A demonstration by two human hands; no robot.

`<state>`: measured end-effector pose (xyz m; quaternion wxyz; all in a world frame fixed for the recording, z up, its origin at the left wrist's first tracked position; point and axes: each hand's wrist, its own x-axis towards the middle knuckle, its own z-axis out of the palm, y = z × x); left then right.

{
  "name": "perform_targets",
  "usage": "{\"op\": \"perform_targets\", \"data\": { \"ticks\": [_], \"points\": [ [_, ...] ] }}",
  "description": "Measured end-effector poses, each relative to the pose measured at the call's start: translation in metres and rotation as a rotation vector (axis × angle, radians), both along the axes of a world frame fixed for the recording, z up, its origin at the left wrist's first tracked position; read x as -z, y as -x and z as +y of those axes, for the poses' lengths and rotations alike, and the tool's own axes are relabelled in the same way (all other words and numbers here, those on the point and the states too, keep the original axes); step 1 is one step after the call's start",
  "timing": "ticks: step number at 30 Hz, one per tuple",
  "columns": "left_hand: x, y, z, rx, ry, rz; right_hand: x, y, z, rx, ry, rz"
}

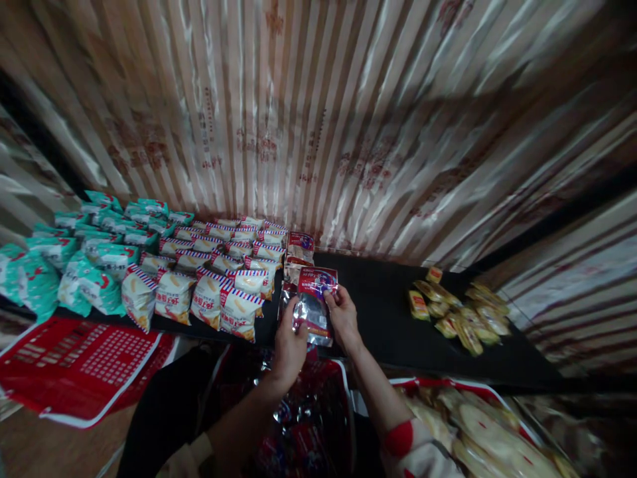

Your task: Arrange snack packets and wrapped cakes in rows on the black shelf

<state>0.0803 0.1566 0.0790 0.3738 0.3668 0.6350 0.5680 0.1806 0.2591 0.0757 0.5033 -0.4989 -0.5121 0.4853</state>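
Head view. Both hands are raised in front of the body, close together over the near part of the black tabletop (383, 309). Each is engaged on a red-and-purple packet (316, 309), which lies between them with its printed front facing the wearer.

The right hand (344, 320) grips the packet's right edge: thumb laid on the front face, fingers bent, wrist angled up and to the left. Its forearm slants in from the lower right, and a pale sleeve with a red band (399, 438) sits well below the wrist.

The left hand (290, 348) is closed about the packet's lower left edge, thumb pointing up, fingers curled towards the packet. Its forearm rises from the lower left. A silvery packet (287, 297) shows just beyond the left thumb; whether that hand also holds it cannot be determined.

Directly beyond the hands, another red-topped packet (301, 244) is on the tabletop. To the left of the hands are rows of striped-top snack bags (241, 312), with teal bags (79, 282) farther left. Well to the right lie small yellow packets (468, 325). Below the hands, a basket (347, 398) contains dark, shiny packets (303, 438), dimly lit.
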Motion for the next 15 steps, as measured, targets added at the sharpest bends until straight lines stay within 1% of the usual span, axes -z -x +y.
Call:
{"op": "perform_targets", "data": {
  "ticks": [3, 6, 10, 13, 15],
  "points": [
    [-0.006, 0.005, 0.024, -0.029, -0.036, 0.100, 0.002, 0.010, 0.030, 0.013, -0.028, -0.035],
    [-0.008, 0.010, 0.051, -0.111, -0.057, 0.201, 0.004, 0.021, 0.059, 0.021, -0.064, -0.102],
    [-0.010, 0.016, 0.082, -0.162, -0.015, 0.311, 0.010, 0.032, 0.094, 0.038, -0.128, -0.212],
    [-0.010, 0.017, 0.097, -0.194, 0.024, 0.371, 0.014, 0.040, 0.112, 0.042, -0.137, -0.346],
    [-0.009, 0.018, 0.103, -0.212, 0.039, 0.410, 0.015, 0.044, 0.119, 0.059, -0.133, -0.484]
  ]
}}
